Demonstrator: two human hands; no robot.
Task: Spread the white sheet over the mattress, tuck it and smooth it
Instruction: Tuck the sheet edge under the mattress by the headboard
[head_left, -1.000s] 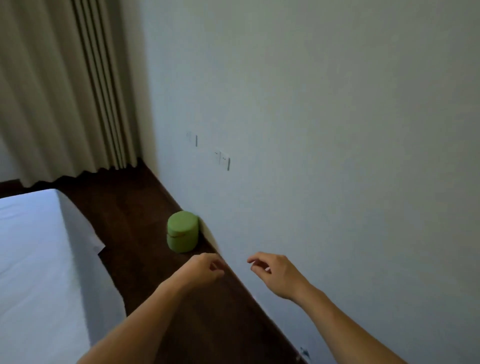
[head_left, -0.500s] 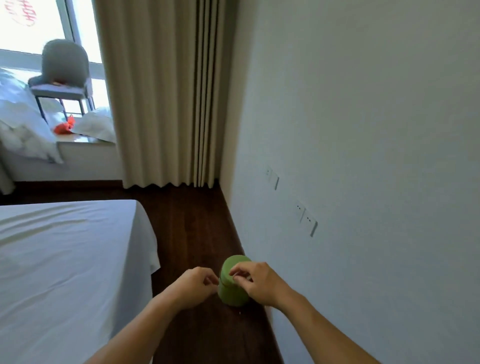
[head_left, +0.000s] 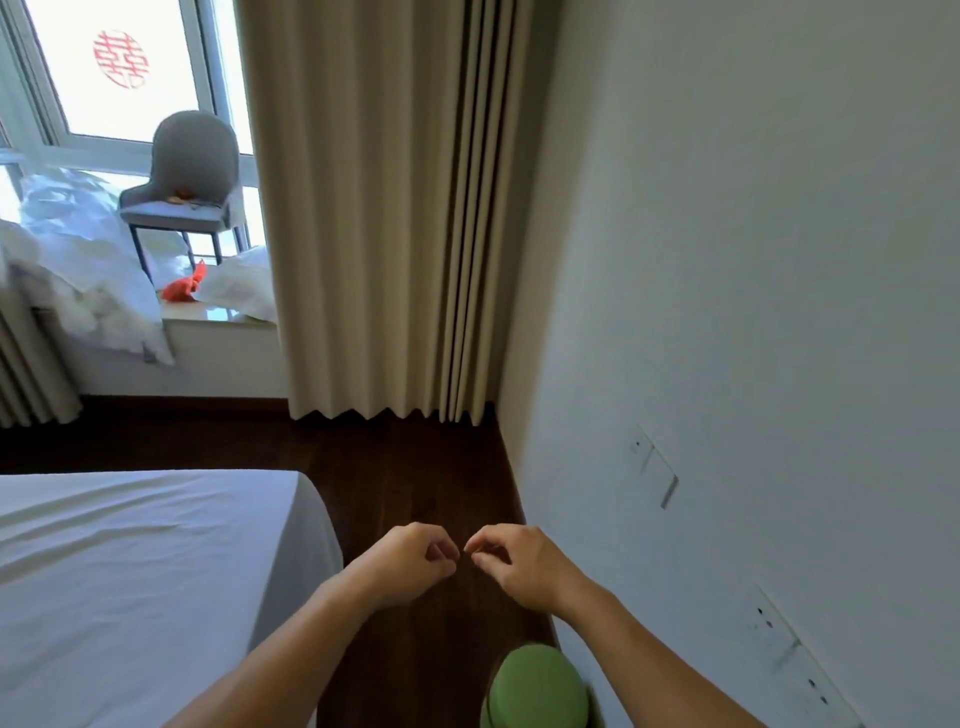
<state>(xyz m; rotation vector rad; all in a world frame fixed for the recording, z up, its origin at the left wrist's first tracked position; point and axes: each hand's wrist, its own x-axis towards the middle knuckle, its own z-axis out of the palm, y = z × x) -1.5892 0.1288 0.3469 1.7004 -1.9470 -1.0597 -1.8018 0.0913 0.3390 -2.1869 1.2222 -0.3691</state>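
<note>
Both hands are loosely curled and hold nothing: left hand (head_left: 410, 564) and right hand (head_left: 519, 564) hover close together above the dark floor (head_left: 415, 467). White sheet (head_left: 130, 571) lies spread over the mattress at left, lightly creased. Green container (head_left: 537, 688) stands beside the wall (head_left: 753, 260).

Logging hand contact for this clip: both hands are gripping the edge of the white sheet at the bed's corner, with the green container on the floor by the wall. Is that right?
Not quite. In the head view the left hand and right hand hang over the dark floor, fingers curled, clear of the white sheet and holding nothing visible. The green container is on the floor by the wall, as you said.
</note>
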